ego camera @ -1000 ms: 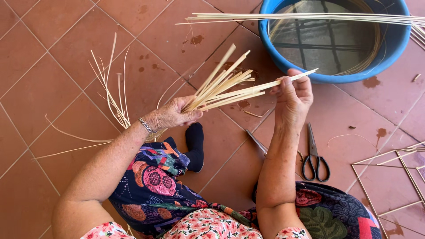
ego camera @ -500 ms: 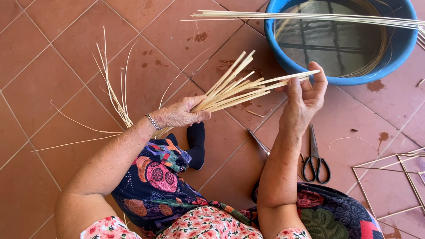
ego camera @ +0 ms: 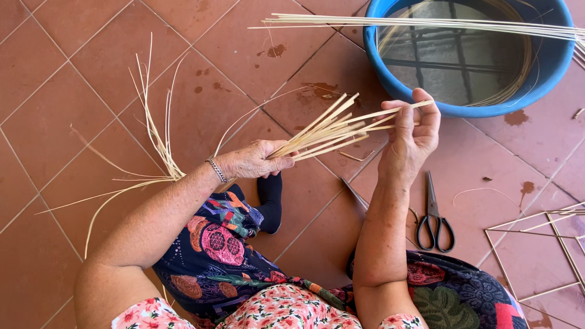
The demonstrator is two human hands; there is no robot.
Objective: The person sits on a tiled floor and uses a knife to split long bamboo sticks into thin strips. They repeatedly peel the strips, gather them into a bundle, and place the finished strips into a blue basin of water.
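Holding a bundle of thin pale cane strips (ego camera: 332, 131), I am sitting on the red tile floor (ego camera: 73, 73). My left hand (ego camera: 253, 159) is wrapping its fingers closed around the low end of the bundle, just above my knee. My right hand (ego camera: 414, 137) is pinching the far tips of the strips between thumb and fingers, so those fingers are closed too. The strips are fanning out between my two hands and are pointing up toward a blue tub (ego camera: 548, 67). The tub is holding water, with curled cane lying inside it. Long straight cane strips (ego camera: 390, 23) are lying across its rim. Black scissors (ego camera: 434, 216) are lying on the floor just beside my right arm. More loose cane (ego camera: 155, 131) is sticking up and spreading on the floor behind my left wrist. I am wearing a silver bracelet (ego camera: 216, 170) on that wrist. A frame of thin sticks (ego camera: 536, 244) is lying at the right edge.
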